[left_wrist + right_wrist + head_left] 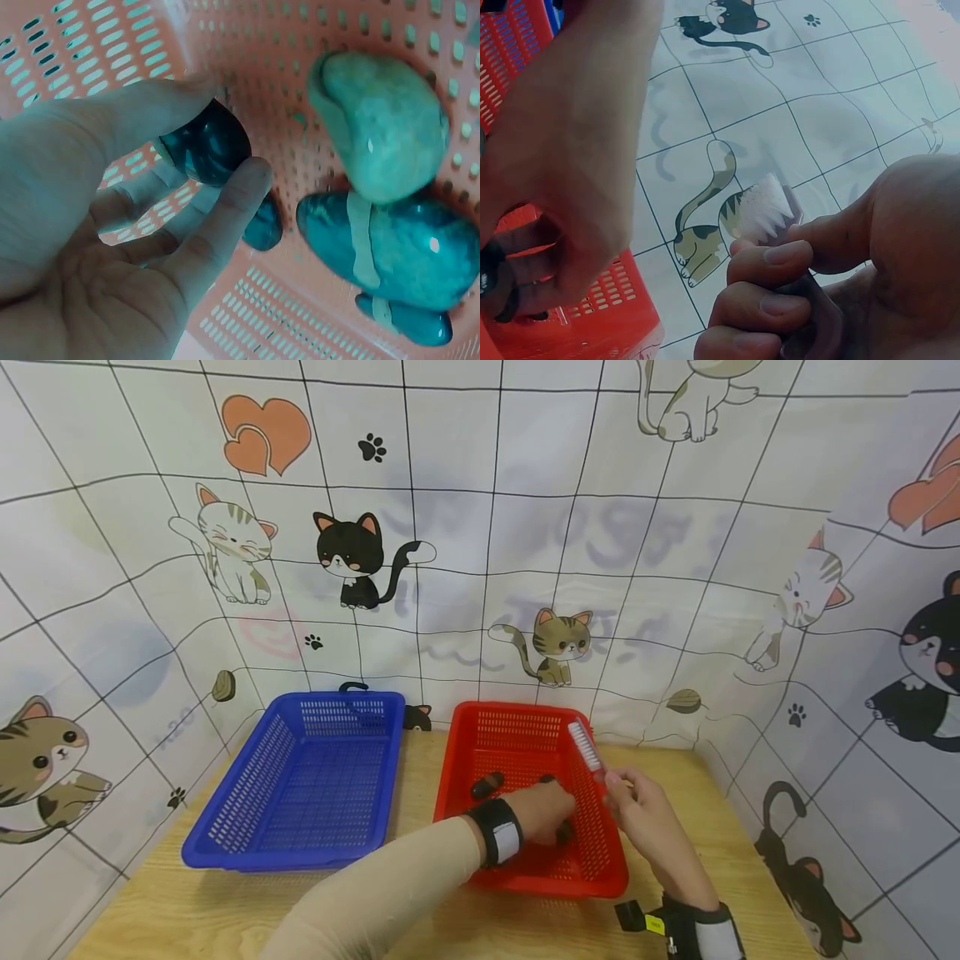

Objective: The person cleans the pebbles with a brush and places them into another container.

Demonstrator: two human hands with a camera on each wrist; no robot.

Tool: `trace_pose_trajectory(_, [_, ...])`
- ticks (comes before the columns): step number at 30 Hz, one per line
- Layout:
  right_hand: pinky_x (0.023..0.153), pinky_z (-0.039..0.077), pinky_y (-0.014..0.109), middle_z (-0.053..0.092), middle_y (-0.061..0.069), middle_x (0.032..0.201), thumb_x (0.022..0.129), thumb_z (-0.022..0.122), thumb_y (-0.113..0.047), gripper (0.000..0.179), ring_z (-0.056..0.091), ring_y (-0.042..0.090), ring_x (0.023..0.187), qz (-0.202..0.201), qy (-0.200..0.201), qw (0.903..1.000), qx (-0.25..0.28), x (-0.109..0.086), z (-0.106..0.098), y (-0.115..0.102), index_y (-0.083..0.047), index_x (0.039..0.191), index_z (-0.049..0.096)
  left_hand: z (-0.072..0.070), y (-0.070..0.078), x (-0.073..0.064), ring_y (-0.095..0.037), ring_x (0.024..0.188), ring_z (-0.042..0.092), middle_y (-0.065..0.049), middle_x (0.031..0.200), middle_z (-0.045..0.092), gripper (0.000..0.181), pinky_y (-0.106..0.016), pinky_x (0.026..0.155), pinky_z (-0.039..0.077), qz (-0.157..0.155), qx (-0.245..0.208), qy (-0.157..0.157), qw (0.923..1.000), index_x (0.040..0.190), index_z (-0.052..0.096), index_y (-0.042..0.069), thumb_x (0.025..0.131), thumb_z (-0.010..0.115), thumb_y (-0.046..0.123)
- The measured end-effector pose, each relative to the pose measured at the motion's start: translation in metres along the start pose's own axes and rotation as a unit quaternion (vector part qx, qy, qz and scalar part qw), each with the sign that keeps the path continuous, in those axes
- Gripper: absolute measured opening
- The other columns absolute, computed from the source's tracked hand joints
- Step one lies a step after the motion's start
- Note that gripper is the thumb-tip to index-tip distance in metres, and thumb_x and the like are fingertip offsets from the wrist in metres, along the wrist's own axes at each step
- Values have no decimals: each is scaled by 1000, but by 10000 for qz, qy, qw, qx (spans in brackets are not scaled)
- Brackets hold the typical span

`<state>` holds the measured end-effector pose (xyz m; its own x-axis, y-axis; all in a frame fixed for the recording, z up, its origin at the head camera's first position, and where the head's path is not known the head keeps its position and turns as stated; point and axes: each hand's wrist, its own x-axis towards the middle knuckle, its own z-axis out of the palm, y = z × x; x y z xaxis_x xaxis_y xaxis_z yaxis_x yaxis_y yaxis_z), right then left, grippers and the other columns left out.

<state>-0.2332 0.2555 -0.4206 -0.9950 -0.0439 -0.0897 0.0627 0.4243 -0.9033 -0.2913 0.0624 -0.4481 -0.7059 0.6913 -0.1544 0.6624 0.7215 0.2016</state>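
My left hand (546,812) is down inside the red plastic basket (551,885). In the left wrist view its thumb and fingers pinch a dark, glossy stone (208,146). Around it in the basket lie a pale rounded stone (382,124), a larger banded stone (397,251) and a small dark one (262,225). From the head view, one dark brown stone (487,785) shows left of the hand. Beside the basket's right rim, my right hand (648,818) grips a small brush (585,747) by its handle, white bristles pointing up and away.
A blue plastic basket (285,860) stands left of the red one on the wooden table (420,768). A black strap end with a yellow tag (654,925) is by my right wrist. Behind and at both sides hangs a white sheet (457,527) printed with cats.
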Motion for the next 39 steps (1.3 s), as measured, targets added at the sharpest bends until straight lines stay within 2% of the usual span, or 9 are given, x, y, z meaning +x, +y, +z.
trace_pose_trajectory(5, [129,52,69,53,34,171,129,42,-32,46,59,56,158,-52,-22,9999,99,0,0,0,3,156,51,-10,-8,-3,-8,70,58,5,82,74,15,-19,63,50,98,-121,135,9998,105,84,15,96,95,10])
trace_pose_trajectory(9, [128,51,65,58,32,166,129,42,-31,44,62,51,155,-137,-1,9997,177,-1,0,0,3,155,52,-17,-14,-9,-9,71,60,5,82,75,16,-20,63,54,-15,-678,193,9975,108,86,13,96,96,9])
trace_pose_trajectory(12, [126,58,59,67,24,140,128,43,-30,41,70,39,135,-210,79,9996,179,-2,0,0,1,154,53,-21,-18,-14,-10,75,67,5,88,81,21,-22,73,64,-145,-1208,269,9922,117,88,14,97,95,9])
trace_pose_trajectory(15, [115,67,42,63,12,113,128,45,-29,38,66,25,113,-302,163,9993,130,-2,0,0,0,151,53,-25,-21,-17,-8,81,72,4,97,86,25,-27,85,71,-191,-1419,371,9890,122,88,16,98,96,11])
trace_pose_trajectory(19, [95,62,27,58,6,102,128,45,-28,36,63,20,103,-437,231,9987,95,-4,0,-1,0,150,52,-29,-26,-23,-7,85,73,5,102,87,27,-27,89,70,-168,-1598,572,9853,122,87,18,97,97,14])
trace_pose_trajectory(25, [87,56,27,56,7,100,128,44,-26,36,58,18,94,-574,243,9977,268,-7,1,-2,-2,154,51,-29,-35,-33,-5,93,71,5,111,86,31,-23,92,67,-133,-1757,928,9800,126,82,16,98,96,17])
trace_pose_trajectory(29, [93,60,26,60,8,106,128,44,-25,39,65,19,100,-535,216,9980,258,-7,2,-2,-4,161,49,-29,-41,-41,-7,104,68,2,122,84,40,-24,97,65,-172,-1803,1087,9774,135,80,15,99,96,22])
trace_pose_trajectory(36, [108,66,28,69,22,140,128,45,-22,39,68,26,120,-539,135,9981,262,-8,6,-5,-4,162,48,-36,-46,-54,-12,103,68,1,121,80,42,-22,87,63,-323,-2204,1278,9665,137,79,15,99,96,23])
trace_pose_trajectory(39, [108,65,25,68,22,144,128,45,-20,38,67,25,122,-586,101,9978,281,-8,7,-6,-3,161,47,-38,-48,-59,-14,104,69,0,122,81,41,-23,87,63,-326,-2371,1347,9616,136,79,16,99,96,23])
